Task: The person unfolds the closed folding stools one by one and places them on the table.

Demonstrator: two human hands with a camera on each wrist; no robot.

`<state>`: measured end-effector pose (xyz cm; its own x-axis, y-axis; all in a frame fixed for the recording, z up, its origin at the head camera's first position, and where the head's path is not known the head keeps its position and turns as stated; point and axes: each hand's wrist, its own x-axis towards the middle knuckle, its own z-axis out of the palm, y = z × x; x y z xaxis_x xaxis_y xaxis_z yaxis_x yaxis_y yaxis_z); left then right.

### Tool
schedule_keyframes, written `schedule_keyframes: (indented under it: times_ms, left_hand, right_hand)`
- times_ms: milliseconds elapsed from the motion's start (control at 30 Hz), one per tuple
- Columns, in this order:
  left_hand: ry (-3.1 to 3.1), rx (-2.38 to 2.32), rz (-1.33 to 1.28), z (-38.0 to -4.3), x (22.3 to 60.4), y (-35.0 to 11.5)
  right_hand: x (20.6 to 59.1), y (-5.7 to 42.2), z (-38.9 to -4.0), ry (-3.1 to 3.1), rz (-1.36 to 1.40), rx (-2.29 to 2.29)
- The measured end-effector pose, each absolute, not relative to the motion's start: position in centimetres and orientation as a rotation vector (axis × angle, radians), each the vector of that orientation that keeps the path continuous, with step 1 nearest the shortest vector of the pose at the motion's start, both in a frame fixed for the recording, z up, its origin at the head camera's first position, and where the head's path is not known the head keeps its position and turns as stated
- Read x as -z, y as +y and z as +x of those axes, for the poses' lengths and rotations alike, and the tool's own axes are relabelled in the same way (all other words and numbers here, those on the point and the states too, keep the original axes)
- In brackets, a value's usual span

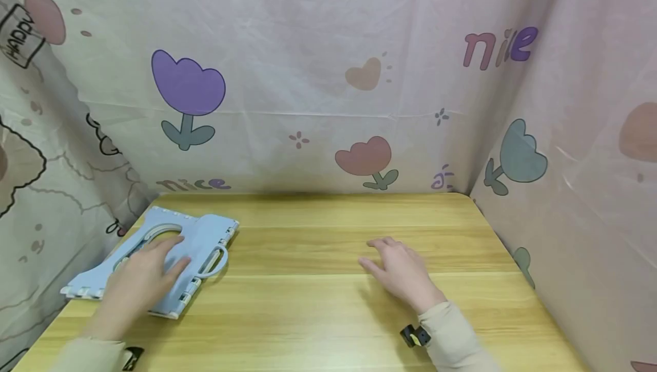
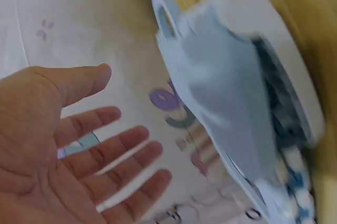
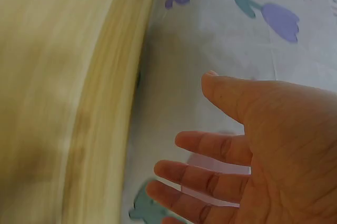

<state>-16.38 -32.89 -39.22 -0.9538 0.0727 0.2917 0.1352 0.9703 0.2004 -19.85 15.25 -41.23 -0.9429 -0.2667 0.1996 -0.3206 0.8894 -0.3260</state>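
A light-blue plastic folding stool [image 1: 205,229] lies folded flat at the table's left side. It has a curved grip opening in its top panel, white-and-blue hinged edges and a small loop handle [image 1: 222,263] on its right side. Above it hovers my left hand [image 1: 141,275], overlapping the panel in the head view. In the left wrist view, this hand's spread fingers [image 2: 113,158] stand apart from the stool [image 2: 221,87] and hold nothing. To the right, my right hand [image 1: 402,272] is over the bare wood, its fingers loosely extended with nothing in them.
The wooden table [image 1: 308,315] has its far edge against a pale printed curtain [image 1: 287,75]. More curtain hangs along the left and right sides. Small black devices, one of them this wrist camera [image 1: 414,336], sit at both sleeve cuffs.
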Motion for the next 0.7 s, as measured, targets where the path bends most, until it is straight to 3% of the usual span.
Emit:
schedule_keyframes:
  times_ms: [400,700]
  left_hand:
    - [-2.806,0.261,-0.265,-15.3,40.8,-38.6]
    - [-2.947,0.24,-0.203,-15.3,41.2,-41.7]
  right_hand:
    - [42.4,9.4,-20.3,-2.914,0.712,-0.684]
    - [42.7,5.4,-20.5,-2.944,0.816,-0.641]
